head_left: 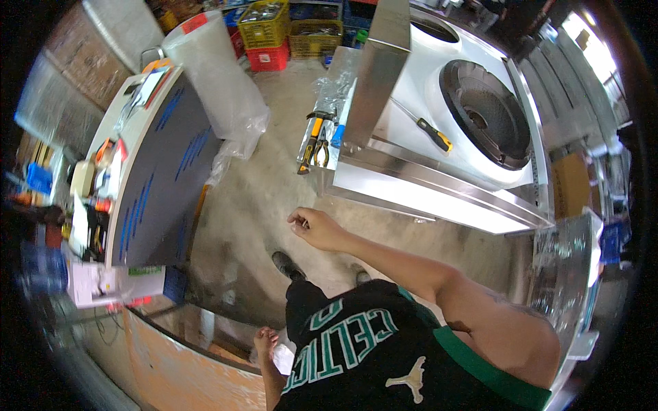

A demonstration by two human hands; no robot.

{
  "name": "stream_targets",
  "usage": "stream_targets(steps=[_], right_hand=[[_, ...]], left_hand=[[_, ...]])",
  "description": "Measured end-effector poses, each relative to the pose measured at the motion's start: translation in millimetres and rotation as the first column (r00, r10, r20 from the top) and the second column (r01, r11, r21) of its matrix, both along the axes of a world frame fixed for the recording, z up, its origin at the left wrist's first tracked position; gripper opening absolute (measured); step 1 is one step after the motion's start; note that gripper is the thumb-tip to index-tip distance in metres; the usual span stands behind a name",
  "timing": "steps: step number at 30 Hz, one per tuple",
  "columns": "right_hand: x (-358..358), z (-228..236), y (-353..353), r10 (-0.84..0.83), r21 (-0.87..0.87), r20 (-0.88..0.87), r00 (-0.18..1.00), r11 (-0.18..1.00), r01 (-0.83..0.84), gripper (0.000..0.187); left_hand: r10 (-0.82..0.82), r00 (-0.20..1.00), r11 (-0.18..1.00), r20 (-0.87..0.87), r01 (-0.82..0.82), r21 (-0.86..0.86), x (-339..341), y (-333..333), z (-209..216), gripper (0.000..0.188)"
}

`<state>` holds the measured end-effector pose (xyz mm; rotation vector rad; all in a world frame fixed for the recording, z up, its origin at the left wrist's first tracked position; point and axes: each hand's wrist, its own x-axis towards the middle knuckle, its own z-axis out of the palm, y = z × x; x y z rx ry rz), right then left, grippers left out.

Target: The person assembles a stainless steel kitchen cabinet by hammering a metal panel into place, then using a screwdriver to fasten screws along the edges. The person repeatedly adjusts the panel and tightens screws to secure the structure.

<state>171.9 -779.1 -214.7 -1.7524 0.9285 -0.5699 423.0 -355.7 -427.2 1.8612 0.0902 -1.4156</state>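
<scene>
My right hand [317, 229] is out over the concrete floor, its fingers curled in; anything inside them is too small or hidden to make out. My left hand [266, 340] hangs low by my side with its fingers bent, next to a white sheet-like thing [282, 359]; whether it grips that I cannot tell. Ahead of my right hand stands a stainless-steel cooking range [439, 181] with a black round burner ring [483, 113]. A yellow-and-black screwdriver [435, 135] lies on its white top. Pliers [322, 152] and an orange-and-black cutter [312, 133] lie beside the range.
At the left stands a bench with a dark grey side panel [164, 171], cluttered with tools. Behind it is a roll of clear wrap [219, 75]. Yellow crates [264, 22] and a red crate [267, 57] are at the back. A worn orange-brown cabinet [185, 363] is at lower left.
</scene>
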Motion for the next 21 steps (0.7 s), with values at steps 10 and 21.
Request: stream_targets(steps=[10,21], right_hand=[[99,-97,-166,-0.677,-0.259,-0.365,0.64,0.734,0.628,0.042],[96,-168,-321,-0.694,-0.331,-0.693,0.195,0.547,0.769,0.035]], left_hand=[[-0.246,0.935,0.951,0.253,0.283,-0.121,264,-366,88,0.024],[-0.76,0.434,0.498,0.484,0.867,0.004,327,-674,90,0.028]])
